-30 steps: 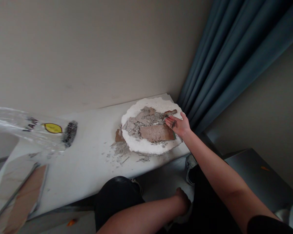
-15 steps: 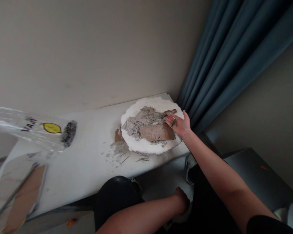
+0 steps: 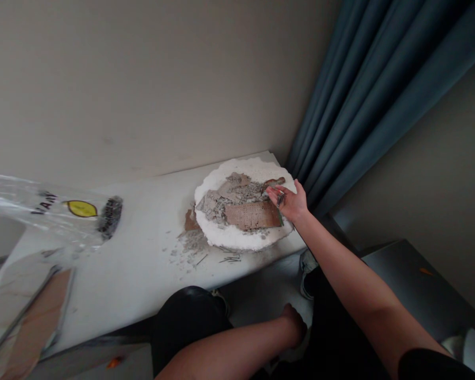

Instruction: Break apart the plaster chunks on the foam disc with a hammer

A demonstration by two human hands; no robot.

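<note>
My right hand (image 3: 290,202) is held palm up over the right side of a round white slab (image 3: 245,241) with a ragged edge. Small dark nails (image 3: 280,198) lie across its fingers, which are lightly bent. Grey crumbled pieces (image 3: 214,205) and a flat brown perforated piece (image 3: 253,215) rest on the slab. Just beyond my fingertips lies a brown, rusty-looking piece (image 3: 275,182). My left hand (image 3: 295,326) hangs low between my legs, apart from the table, in shadow; its fingers cannot be made out.
Loose nails (image 3: 231,258) and grey crumbs (image 3: 188,248) are scattered on the white table (image 3: 142,264). A clear plastic bag (image 3: 59,211) with a yellow print stands at the left, near a flat brown board (image 3: 39,322). Blue curtains (image 3: 356,89) hang at the right.
The nails on my right hand have shifted slightly as the fingers curl a little. The view has moved marginally; my left hand stays where it was.
</note>
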